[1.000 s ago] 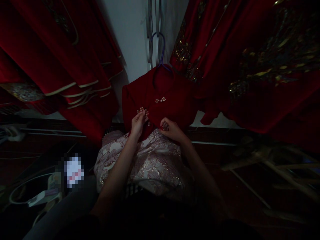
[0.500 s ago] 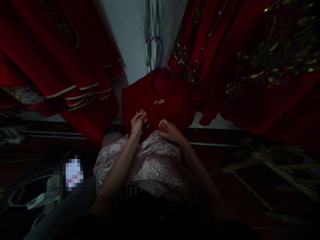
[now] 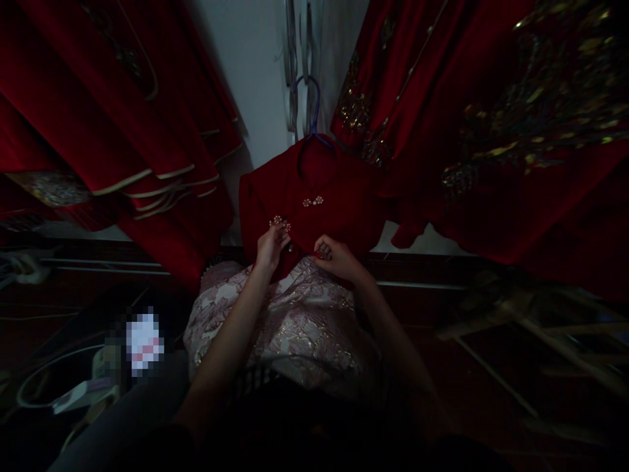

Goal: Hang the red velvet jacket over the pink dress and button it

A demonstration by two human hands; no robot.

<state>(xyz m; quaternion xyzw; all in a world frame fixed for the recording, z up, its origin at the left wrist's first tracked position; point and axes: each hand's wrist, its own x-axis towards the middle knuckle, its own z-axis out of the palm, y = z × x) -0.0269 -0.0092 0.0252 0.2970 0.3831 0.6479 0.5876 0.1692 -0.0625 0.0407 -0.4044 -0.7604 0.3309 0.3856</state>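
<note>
A short red jacket point(image 3: 358, 216) hangs open-necked on a purple hanger point(image 3: 317, 98) in front of me. Pearly beaded flower clasps point(image 3: 313, 202) decorate its front. My left hand point(image 3: 270, 248) pinches the front edge by a beaded flower clasp point(image 3: 276, 220), with another flower showing at the fingertips. Lower and to the right, my right hand point(image 3: 338, 257) has its fingers curled in at the jacket's edge; dim light hides exactly what lies inside them. Pinkish brocade cloth with a shiny leaf pattern point(image 3: 314, 321) covers my lap below both hands.
Red garments with pale piping point(image 3: 162, 144) hang at the left, and sequinned red garments point(image 3: 491, 170) at the right. Metal hanging strips point(image 3: 289, 78) run down the white wall. A wooden frame point(image 3: 545, 334) stands low right; a white cable point(image 3: 29, 387) lies low left.
My left fingers have shifted slightly down and left, uncovering a beaded flower at their tips. The right hand stays nearly in place.
</note>
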